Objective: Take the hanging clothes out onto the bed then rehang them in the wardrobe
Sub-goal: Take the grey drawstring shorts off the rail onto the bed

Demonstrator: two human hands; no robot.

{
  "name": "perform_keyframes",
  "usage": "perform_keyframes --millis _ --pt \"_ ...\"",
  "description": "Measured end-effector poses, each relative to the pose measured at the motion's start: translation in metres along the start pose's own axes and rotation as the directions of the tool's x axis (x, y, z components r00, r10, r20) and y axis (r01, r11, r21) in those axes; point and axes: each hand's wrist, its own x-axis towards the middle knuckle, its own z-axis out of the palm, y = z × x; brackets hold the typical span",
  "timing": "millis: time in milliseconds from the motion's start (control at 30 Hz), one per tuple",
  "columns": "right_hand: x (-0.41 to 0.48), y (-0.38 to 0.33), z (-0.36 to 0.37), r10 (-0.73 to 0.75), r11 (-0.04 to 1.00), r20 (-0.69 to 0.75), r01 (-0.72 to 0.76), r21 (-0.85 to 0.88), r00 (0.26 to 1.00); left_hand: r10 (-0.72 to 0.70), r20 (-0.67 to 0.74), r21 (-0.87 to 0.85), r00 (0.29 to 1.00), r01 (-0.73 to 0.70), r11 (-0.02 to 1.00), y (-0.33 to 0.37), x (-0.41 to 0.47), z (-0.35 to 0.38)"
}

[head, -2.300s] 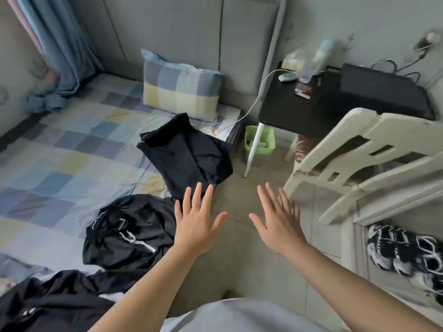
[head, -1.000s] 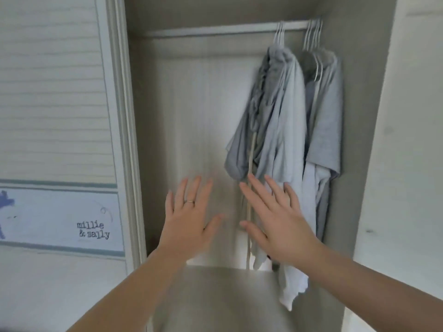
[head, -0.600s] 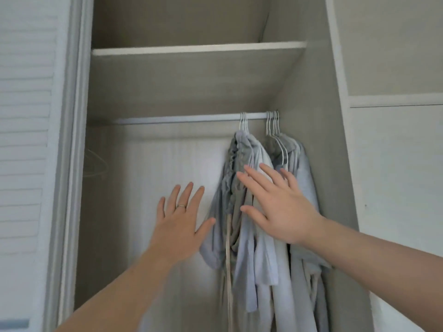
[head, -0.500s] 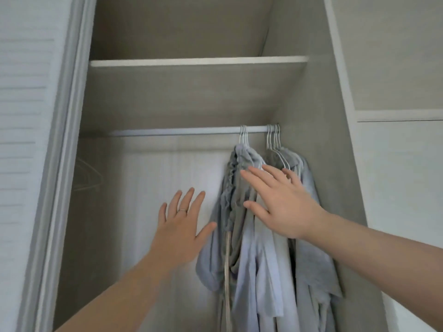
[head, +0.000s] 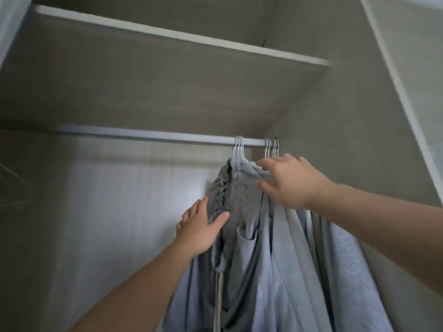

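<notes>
Several grey and light blue garments (head: 282, 255) hang on white hangers (head: 239, 149) at the right end of the wardrobe rail (head: 148, 135). My left hand (head: 197, 230) is at the left edge of the gathered grey garment (head: 230, 200), thumb on the front of the fabric and fingers slipping behind it. My right hand (head: 292, 182) reaches in from the right, fingers spread over the garment's top just under the hanger hooks, thumb below against the cloth. A second group of hangers (head: 272, 148) hangs beside the wardrobe's right wall.
A shelf (head: 182, 41) runs above the rail. The rail's left stretch is bare. A faint wire hanger (head: 9, 185) shows at the far left. The wardrobe side wall (head: 359, 140) stands close on the right.
I turned from the bed to the wardrobe, then moved in close, looking up. Both hands rose from mid-air onto the leftmost grey garment, the right one up near the hooks.
</notes>
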Motion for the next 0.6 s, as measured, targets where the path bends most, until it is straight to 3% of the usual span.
perform_keyframes --millis 267,433,600 --pt "0.044 -0.024 0.025 0.035 0.975 -0.035 -0.042 -0.219 0.999 0.015 0.085 -0.302 0.996 0.012 0.953 -0.012 0.06 0.037" --pt "0.061 -0.032 0.035 0.11 0.933 -0.011 -0.107 -0.343 0.994 0.11 0.134 -0.628 0.985 -0.002 0.779 -0.007 0.076 0.06" --pt "0.072 -0.037 0.044 0.207 0.911 -0.043 -0.209 -0.356 0.977 0.104 0.136 -0.694 0.985 0.02 0.719 -0.008 0.082 0.074"
